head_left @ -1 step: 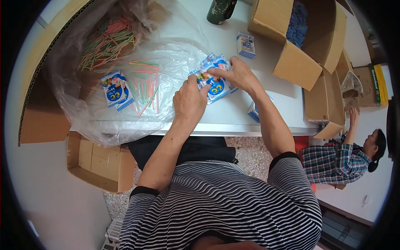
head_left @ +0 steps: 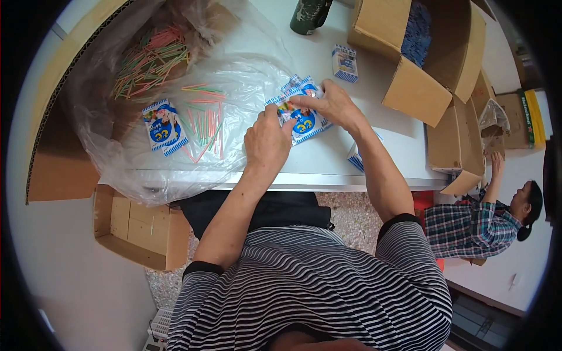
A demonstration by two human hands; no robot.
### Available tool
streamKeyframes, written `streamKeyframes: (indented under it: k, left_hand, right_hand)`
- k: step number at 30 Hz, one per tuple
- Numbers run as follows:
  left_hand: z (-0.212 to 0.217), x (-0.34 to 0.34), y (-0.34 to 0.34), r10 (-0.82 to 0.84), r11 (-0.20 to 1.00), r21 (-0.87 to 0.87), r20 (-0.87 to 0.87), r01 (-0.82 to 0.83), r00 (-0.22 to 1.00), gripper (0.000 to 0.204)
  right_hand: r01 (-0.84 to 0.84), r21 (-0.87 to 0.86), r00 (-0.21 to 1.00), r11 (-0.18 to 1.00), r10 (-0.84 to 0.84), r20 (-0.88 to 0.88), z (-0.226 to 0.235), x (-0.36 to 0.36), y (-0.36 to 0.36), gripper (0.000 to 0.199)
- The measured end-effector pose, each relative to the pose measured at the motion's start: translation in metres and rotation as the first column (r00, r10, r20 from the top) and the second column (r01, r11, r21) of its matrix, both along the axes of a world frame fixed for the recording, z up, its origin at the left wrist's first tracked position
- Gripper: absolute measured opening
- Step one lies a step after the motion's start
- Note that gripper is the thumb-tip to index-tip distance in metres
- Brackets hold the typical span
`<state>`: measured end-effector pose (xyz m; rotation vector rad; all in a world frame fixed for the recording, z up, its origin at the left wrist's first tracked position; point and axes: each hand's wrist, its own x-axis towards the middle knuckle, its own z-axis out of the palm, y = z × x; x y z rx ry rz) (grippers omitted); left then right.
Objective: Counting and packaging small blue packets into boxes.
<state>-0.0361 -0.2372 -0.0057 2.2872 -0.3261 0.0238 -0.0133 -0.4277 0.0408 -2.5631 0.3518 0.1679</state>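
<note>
Between my hands is a small blue-and-white printed packet [head_left: 304, 124], with more packets of the same kind [head_left: 300, 83] partly showing behind it. My left hand [head_left: 268, 139] grips its left edge with curled fingers and thumb. My right hand [head_left: 336, 106] holds it from the upper right, the thumb across its front. To the left, two similar packets [head_left: 164, 127] lie overlapping on a clear plastic sheet [head_left: 246, 76]. Next to them thin pink, green and orange sticks [head_left: 205, 128] are spread out. A larger heap of such sticks [head_left: 155, 61] lies farther back in the plastic.
A small box [head_left: 345, 63] stands beyond my right hand; another [head_left: 356, 158] is partly behind my right forearm. A dark green bottle [head_left: 309, 16] stands at the back. Open cartons [head_left: 418, 90] are at right, and a co-worker in a plaid shirt [head_left: 468, 225] reaches into one.
</note>
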Motion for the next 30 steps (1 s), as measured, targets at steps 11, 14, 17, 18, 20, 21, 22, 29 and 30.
streamKeyframes:
  k: [11,14,17,18,20,21,22,29,30]
  left_hand:
    - [-0.007,-0.006,-0.003,0.063,0.933,-0.346,-0.115,-0.099,0.991,0.081]
    - [-0.015,-0.007,-0.004,0.052,0.901,-0.422,-0.115,-0.097,0.992,0.082]
    - [-0.017,-0.008,-0.002,0.109,0.978,-0.201,0.226,-0.063,0.968,0.078]
    - [-0.012,-0.009,-0.002,0.077,0.978,-0.206,0.15,-0.045,0.986,0.074]
    - [-0.01,-0.011,-0.003,0.039,0.978,-0.208,0.074,-0.023,0.996,0.07]
    - [-0.011,-0.012,-0.004,0.006,0.943,-0.332,-0.052,-0.023,0.999,0.066]
    - [-0.011,-0.013,-0.005,-0.043,0.893,-0.448,-0.173,-0.04,0.984,0.062]
    - [-0.011,-0.028,-0.027,-0.161,0.739,-0.646,0.104,0.189,0.982,0.047]
    - [-0.009,-0.028,-0.028,-0.168,0.738,-0.646,0.102,0.194,0.981,0.047]
  right_hand:
    - [-0.046,0.601,0.999,0.798,0.039,0.024,-0.008,-0.026,-0.012,0.048]
    - [-0.014,0.69,0.997,0.724,-0.045,0.067,-0.014,-0.038,-0.016,0.047]
    - [-0.069,0.803,0.984,0.591,-0.089,0.151,-0.016,-0.051,-0.012,0.042]
    - [-0.064,0.805,0.984,0.59,-0.096,0.149,-0.018,-0.053,-0.013,0.042]
    - [-0.041,0.869,0.989,0.493,-0.101,0.105,-0.023,-0.057,-0.017,0.041]
    - [-0.039,0.871,0.989,0.49,-0.106,0.104,-0.025,-0.058,-0.018,0.041]
    - [-0.047,0.895,0.989,0.443,-0.106,0.104,-0.027,-0.059,-0.02,0.041]
    - [-0.195,0.943,0.969,0.271,-0.093,0.227,-0.031,-0.075,-0.039,0.052]
    - [-0.192,0.943,0.969,0.272,-0.1,0.226,-0.026,-0.078,-0.039,0.052]
